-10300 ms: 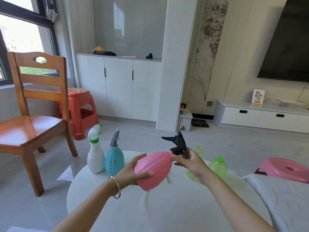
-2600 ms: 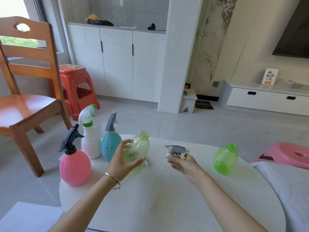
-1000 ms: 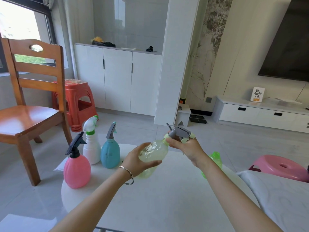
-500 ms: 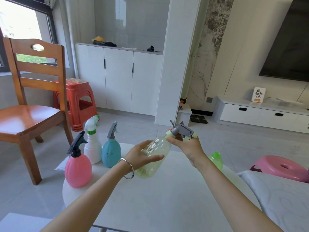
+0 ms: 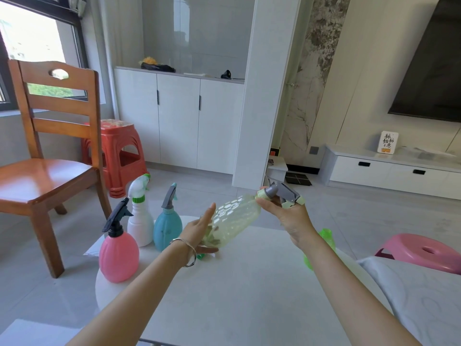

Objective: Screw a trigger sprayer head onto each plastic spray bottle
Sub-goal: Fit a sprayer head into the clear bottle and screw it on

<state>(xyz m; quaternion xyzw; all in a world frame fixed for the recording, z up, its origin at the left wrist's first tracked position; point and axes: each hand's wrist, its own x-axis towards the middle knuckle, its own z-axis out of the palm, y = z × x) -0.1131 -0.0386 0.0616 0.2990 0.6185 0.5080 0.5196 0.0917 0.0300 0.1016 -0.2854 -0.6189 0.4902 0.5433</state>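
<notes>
A pale yellow-green clear bottle (image 5: 233, 219) is held tilted above the white round table (image 5: 237, 290), neck pointing up and right. My left hand (image 5: 199, 232) cradles its base with the fingers loosened and spread. My right hand (image 5: 284, 212) grips the grey and pale-green trigger sprayer head (image 5: 282, 193), which sits on the bottle's neck. At the table's left stand a pink bottle (image 5: 119, 255) with a black sprayer, a white bottle (image 5: 140, 221) with a white and green sprayer, and a blue bottle (image 5: 167, 227) with a grey sprayer. A green ribbed bottle (image 5: 326, 237) is mostly hidden behind my right forearm.
A wooden chair (image 5: 47, 156) and a red plastic stool (image 5: 117, 148) stand left of the table. A pink stool (image 5: 424, 253) is at the right, next to a white cushion edge (image 5: 411, 300). White cabinets (image 5: 179, 121) line the back wall.
My left hand has loosened its fingers on the bottle's base. The sprayer head has turned in my right hand on the neck. The bottle stays tilted above the table.
</notes>
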